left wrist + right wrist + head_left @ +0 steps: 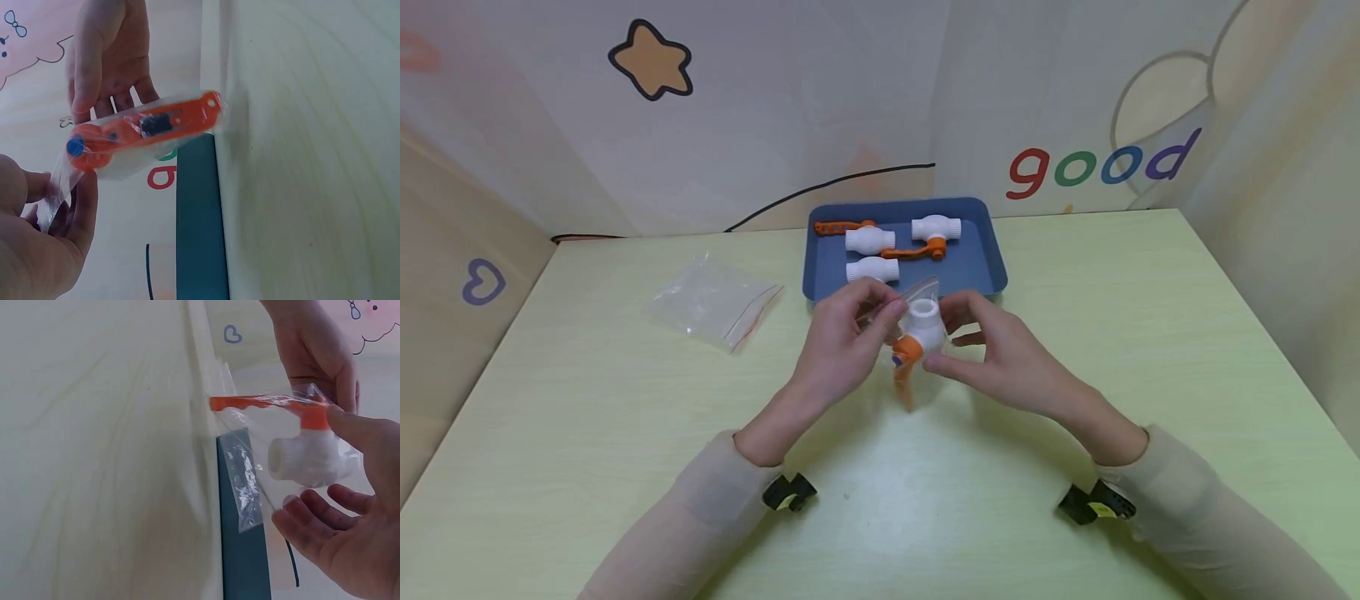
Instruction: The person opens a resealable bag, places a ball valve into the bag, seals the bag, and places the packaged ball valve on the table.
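A white ball valve [928, 335] with an orange lever handle [147, 128] is held above the table inside a clear zip bag [244, 487]. The left hand [850, 337] pinches the bag's upper edge between thumb and fingertips, left of the valve. Around the valve's right side curves the right hand [1000, 354], its thumb against the bagged valve beside the orange part. In the right wrist view the right hand's other fingers [306, 519] curl beneath the white valve body [306, 461]. A blue dot marks the handle's hub [75, 147] in the left wrist view.
Behind the hands stands a blue tray [985, 267] with several more white valves [870, 242] and orange handles [913, 252]. To the left, a flat clear zip bag [707, 300] lies on the table [625, 450]. A printed curtain [775, 108] hangs along the table's back.
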The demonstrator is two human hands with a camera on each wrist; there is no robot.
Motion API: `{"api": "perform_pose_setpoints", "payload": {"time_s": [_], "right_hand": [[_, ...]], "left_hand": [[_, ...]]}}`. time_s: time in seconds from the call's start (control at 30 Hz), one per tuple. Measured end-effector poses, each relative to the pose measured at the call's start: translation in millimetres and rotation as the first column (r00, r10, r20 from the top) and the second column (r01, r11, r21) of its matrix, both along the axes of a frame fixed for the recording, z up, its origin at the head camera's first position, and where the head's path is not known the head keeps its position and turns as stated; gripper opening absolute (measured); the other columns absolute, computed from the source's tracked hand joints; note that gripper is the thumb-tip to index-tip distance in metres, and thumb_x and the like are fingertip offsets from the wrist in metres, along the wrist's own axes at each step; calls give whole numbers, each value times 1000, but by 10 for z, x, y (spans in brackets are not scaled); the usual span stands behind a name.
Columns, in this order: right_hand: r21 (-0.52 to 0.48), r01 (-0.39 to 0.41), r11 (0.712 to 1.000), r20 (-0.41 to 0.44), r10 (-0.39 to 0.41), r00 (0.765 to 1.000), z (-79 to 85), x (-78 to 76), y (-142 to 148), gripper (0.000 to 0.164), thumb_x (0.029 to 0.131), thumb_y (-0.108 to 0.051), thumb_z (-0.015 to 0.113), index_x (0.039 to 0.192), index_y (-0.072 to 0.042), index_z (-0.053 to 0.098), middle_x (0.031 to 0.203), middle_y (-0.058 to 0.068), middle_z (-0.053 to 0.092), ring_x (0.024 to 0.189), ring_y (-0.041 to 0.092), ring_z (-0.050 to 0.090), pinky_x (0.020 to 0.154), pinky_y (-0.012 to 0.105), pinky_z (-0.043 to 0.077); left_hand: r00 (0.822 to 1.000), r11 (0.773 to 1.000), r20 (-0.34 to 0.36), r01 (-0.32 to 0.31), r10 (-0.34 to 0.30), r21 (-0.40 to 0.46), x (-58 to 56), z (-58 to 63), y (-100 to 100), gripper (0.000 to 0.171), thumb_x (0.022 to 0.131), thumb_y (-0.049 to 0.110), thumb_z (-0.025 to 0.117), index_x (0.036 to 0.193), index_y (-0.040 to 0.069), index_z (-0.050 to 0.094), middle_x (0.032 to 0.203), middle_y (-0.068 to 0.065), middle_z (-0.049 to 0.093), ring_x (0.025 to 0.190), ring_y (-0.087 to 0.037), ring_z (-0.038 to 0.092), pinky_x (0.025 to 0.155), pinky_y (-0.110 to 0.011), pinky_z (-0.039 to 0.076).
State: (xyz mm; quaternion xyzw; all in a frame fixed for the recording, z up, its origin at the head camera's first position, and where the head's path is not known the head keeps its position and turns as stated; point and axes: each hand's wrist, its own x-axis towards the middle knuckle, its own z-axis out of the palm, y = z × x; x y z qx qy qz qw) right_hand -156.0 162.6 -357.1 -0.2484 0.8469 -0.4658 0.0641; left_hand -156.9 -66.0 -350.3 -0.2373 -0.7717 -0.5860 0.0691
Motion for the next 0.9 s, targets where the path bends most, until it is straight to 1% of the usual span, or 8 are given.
{"api": "perform_pose_setpoints", "payload": {"time_s": [0.07,0.17,0.3,0.43,0.53,0.7,0.8,0.9], "right_hand": [[6,-2,1000,-24,2,1000,-8,16,-21,64,88,-23,85,138,-5,50,130,6,59,112,22,57,96,48,52],[19,5,1000,-69,-4,998,-22,33,-49,71,85,-25,88,141,-5,49,133,5,58,114,21,55,95,46,51],[37,26,999,-114,-21,993,-36,49,-84,78,82,-27,91,143,-4,48,135,6,57,118,23,55,97,47,50],[49,47,998,-133,-40,990,-27,68,-113,82,79,-28,92,142,-2,47,135,9,54,120,25,54,98,49,50],[53,53,997,-135,-45,990,-16,74,-126,83,79,-27,93,142,-1,46,135,10,54,119,25,54,98,49,51],[72,43,997,-152,-31,988,-33,75,-122,77,81,-19,90,142,0,46,135,11,54,118,26,56,95,46,53],[86,46,995,-170,-31,985,-40,77,-113,74,81,-15,89,140,1,48,132,11,56,116,25,57,93,43,54],[97,55,994,-175,-38,984,-38,80,-102,71,81,-15,88,139,1,50,129,11,57,113,24,57,92,43,54]], "left_hand": [[1000,1000,18,8,-8,17,-7,-6,-1,6,102,2,63,105,-3,64,91,-12,64,73,-20,66,70,-42,60],[999,1000,41,9,-10,24,-14,-14,-1,6,103,3,61,106,-2,62,92,-12,63,74,-21,66,71,-43,60],[998,999,68,14,-17,37,-24,-32,3,6,104,2,59,107,-3,59,96,-13,61,79,-24,67,73,-39,61],[997,1000,80,16,-18,26,-24,-43,13,5,104,1,57,108,-3,57,103,-15,60,90,-26,68,76,-35,60],[996,1000,84,9,-9,0,-19,-45,16,5,105,2,56,108,-2,56,107,-15,60,96,-26,67,78,-32,59],[994,999,107,11,-8,-31,-10,-49,13,5,104,2,58,108,-2,57,104,-14,61,92,-25,66,74,-31,57],[991,999,133,33,-28,-35,-11,-46,16,5,104,2,58,108,-1,57,102,-13,61,89,-24,66,74,-34,57],[981,997,179,72,-70,-9,-15,-40,19,6,105,4,58,109,1,58,100,-12,61,86,-23,67,77,-43,59]]}}
